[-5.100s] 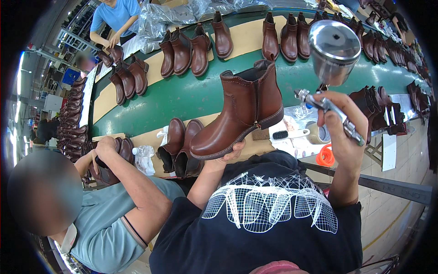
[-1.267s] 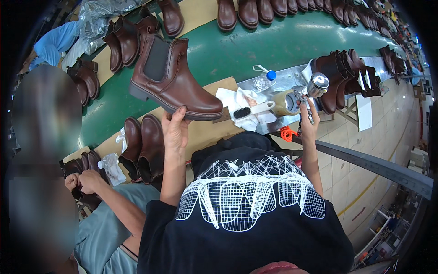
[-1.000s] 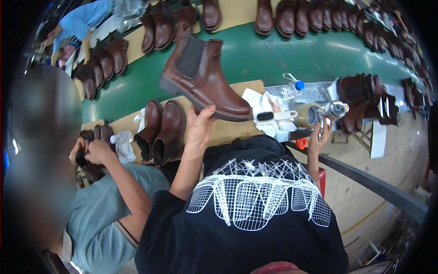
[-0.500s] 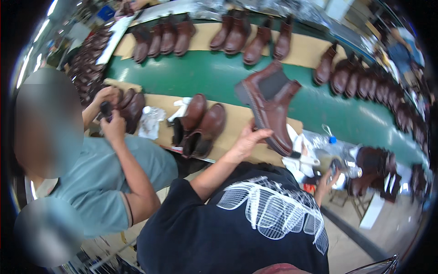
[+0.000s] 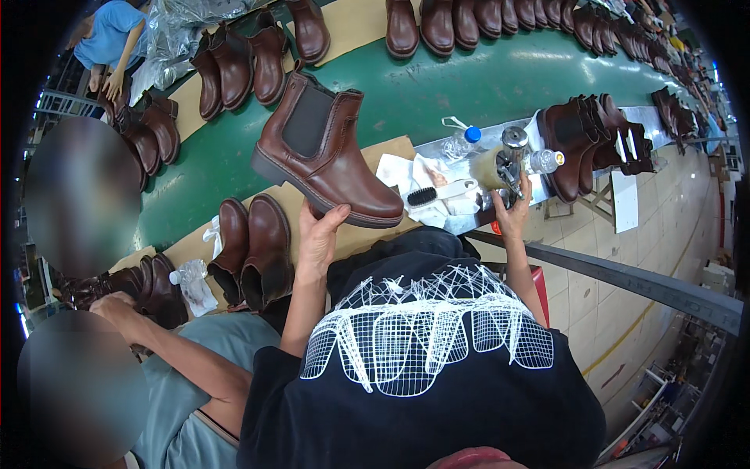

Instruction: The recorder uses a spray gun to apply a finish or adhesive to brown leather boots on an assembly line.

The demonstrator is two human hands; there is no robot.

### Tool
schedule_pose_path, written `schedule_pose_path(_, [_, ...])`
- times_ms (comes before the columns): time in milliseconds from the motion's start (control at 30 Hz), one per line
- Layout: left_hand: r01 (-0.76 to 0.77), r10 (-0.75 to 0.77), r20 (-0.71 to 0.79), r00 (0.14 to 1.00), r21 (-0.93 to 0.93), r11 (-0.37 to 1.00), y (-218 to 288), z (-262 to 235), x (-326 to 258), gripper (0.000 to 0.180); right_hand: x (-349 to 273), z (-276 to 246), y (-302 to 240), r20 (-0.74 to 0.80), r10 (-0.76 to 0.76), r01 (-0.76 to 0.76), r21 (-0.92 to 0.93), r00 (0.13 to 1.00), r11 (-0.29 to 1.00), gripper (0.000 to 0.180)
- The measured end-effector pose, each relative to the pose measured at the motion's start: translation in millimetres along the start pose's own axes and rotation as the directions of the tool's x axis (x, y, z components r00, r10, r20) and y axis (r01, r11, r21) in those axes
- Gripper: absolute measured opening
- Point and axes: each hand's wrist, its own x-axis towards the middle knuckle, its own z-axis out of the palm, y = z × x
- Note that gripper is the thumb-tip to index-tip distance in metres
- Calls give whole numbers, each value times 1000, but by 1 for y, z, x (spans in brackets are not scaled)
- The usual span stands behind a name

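My left hand (image 5: 319,238) grips a brown ankle boot (image 5: 332,160) by its sole, raised above the bench with the toe pointing right. It has a dark grey elastic side panel and a pull tab at the heel. Off to the right, my right hand (image 5: 513,213) closes around a small dark, partly shiny object (image 5: 509,176) that I cannot make out. Close by stand a metal-topped container (image 5: 515,138) and a clear bottle (image 5: 543,162). Between my hands, a black-bristled brush (image 5: 423,196) with a white handle lies on white cloths (image 5: 437,173).
A green bench (image 5: 383,102) carries rows of brown boots (image 5: 437,27) along its far side. Two boots (image 5: 248,246) lie left of me, beside a clear bottle (image 5: 194,285). A co-worker's arm (image 5: 183,359) is at lower left. More boots (image 5: 574,148) stand right.
The view has swung so that the bench's right part is more fully seen. The boot in my left hand has turned from toe-down to nearly level. My right hand remains by the bottles.
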Motion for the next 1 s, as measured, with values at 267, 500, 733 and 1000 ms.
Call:
schedule_pose_path(267, [-48,49,-38,998,35,998,8,-11,-6,79,-67,-34,-57,-216,364,-334,164,906,928,58])
schedule_pose_path(500, [-57,52,31,998,208,976,17,-5,-23,86,0,24,-173,452,-353,324,144,819,935,31])
schedule_pose_path(733, [-220,173,138,975,488,845,34,18,-52,102,4,128,-183,820,-345,757,-154,456,634,44])
schedule_pose_path(1000, [-189,230,40,972,709,679,47,26,-61,103,32,96,-205,856,-253,211,173,451,962,27])
